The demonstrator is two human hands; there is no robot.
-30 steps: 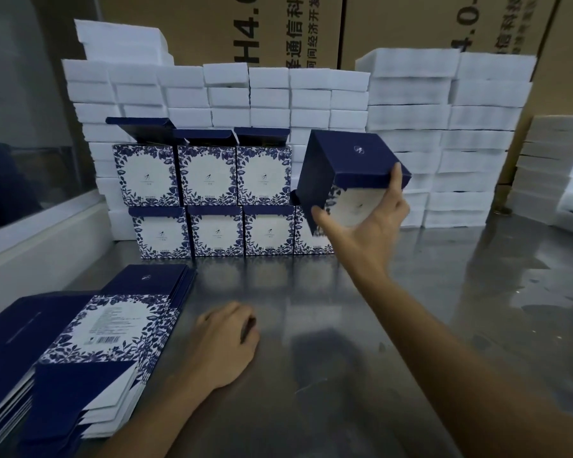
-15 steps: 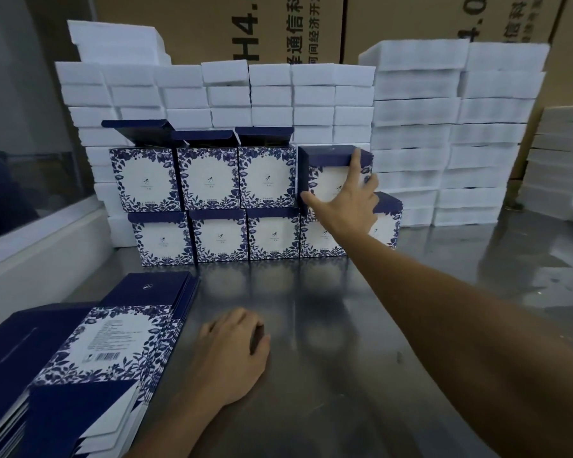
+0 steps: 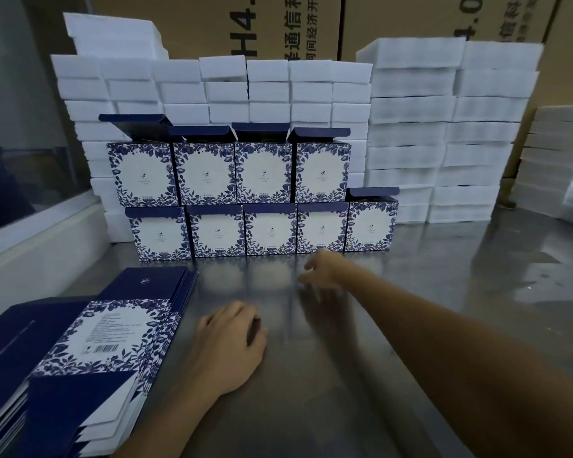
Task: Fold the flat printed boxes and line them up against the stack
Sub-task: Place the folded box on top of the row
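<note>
Blue-and-white floral folded boxes (image 3: 321, 171) stand two rows high, lids raised.

Packing workshop or warehouse. Steel worktable (image 3: 427, 325), white foam block stacks (image 3: 411, 127), big printed cardboard cartons (image 3: 278, 24) behind. Flat box blanks (image 3: 90, 352) piled, folded boxes (image 3: 235, 196) stacked.

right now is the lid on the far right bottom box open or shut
Open: the far right bottom box has its navy lid flap raised above the top.

Bare table (image 3: 411, 325) lies open right of the flat boxes (image 3: 90, 342), before the folded boxes (image 3: 262, 200).
</note>
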